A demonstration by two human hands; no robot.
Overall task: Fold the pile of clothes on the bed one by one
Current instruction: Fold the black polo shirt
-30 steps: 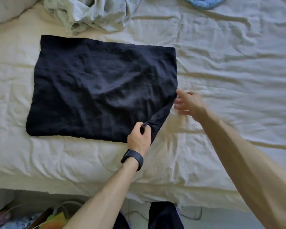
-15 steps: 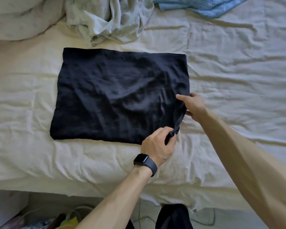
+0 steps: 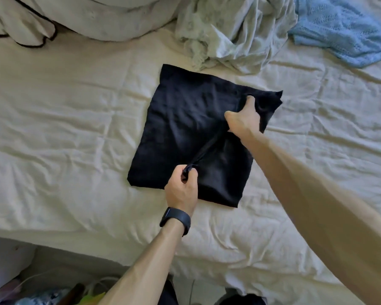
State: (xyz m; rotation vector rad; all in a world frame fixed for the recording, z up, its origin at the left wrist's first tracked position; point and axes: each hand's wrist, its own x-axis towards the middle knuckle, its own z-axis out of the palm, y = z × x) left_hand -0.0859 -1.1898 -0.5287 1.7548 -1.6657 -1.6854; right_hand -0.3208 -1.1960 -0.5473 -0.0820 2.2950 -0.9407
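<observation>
Here the black garment [image 3: 178,128] lay flat in the middle of the bed [image 3: 75,128], partly folded into a rough square. The left hand [image 3: 182,192] pinched a raised edge of the cloth close to its near side. The right hand [image 3: 244,119] gripped the same edge farther away, by the bunched far right corner. The cloth looked thin, light and very soft, so I judge it would sag and wrinkle between the two holds; it is best taken at the two ends of the edge and held taut. A pale green garment [image 3: 229,34] and a blue knit [image 3: 343,29] lay crumpled at the far side.
</observation>
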